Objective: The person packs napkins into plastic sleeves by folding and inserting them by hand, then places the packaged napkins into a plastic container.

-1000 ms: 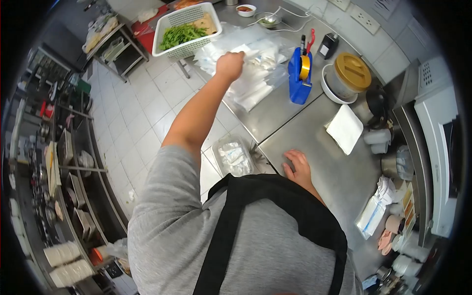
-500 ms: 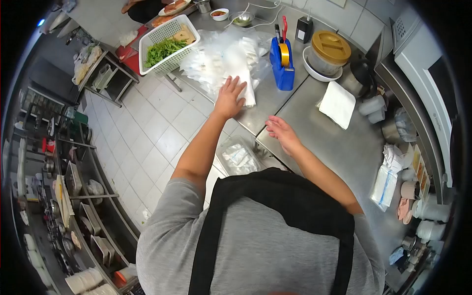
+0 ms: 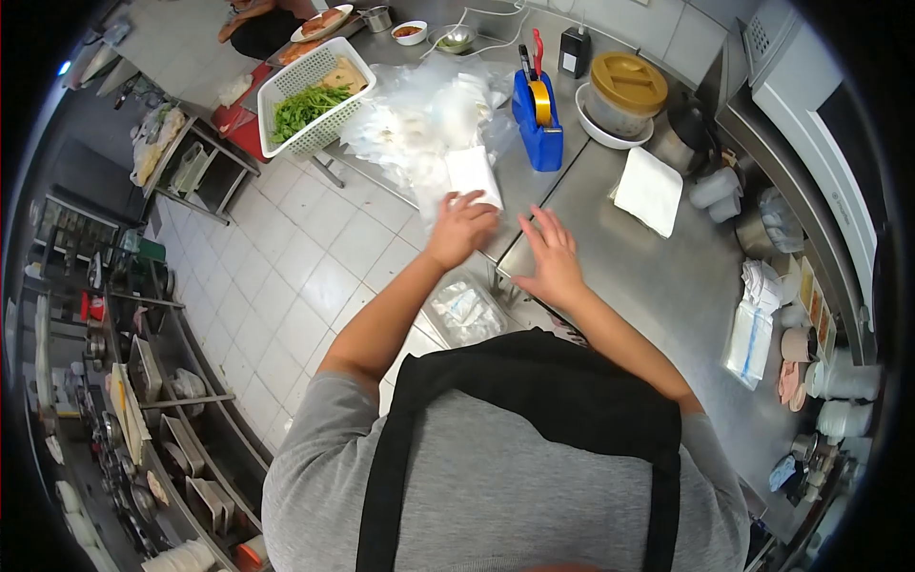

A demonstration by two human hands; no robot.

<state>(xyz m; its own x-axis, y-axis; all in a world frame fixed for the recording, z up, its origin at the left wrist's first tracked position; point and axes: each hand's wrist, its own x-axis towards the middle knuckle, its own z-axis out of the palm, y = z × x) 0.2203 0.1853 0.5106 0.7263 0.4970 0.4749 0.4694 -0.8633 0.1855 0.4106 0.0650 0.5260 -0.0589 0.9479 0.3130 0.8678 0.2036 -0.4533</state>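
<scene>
My left hand (image 3: 461, 230) lies with spread fingers on the near end of a folded white plastic bag (image 3: 472, 172), at the counter's front edge. Beyond it spreads a pile of clear and white plastic bags (image 3: 405, 119). My right hand (image 3: 553, 255) is open and empty over the steel counter (image 3: 610, 276), just right of my left hand, fingers apart. A blue tape dispenser (image 3: 541, 129) with yellow tape and pens stands behind the hands. Below the counter edge, a clear container (image 3: 467, 310) holds white folded bags.
A white basket (image 3: 334, 122) of greens is at the back left. On the right are a yellow-lidded tub (image 3: 624, 95), white folded cloths or napkins (image 3: 650, 193) and a wrapped white packet (image 3: 750, 343). A seated person (image 3: 262, 24) is partly visible at the far left.
My left hand first moved from the far bag pile to its near end, then closer to me, with a white bag now folded. My right hand rose from the counter and came forward, fingers spread.
</scene>
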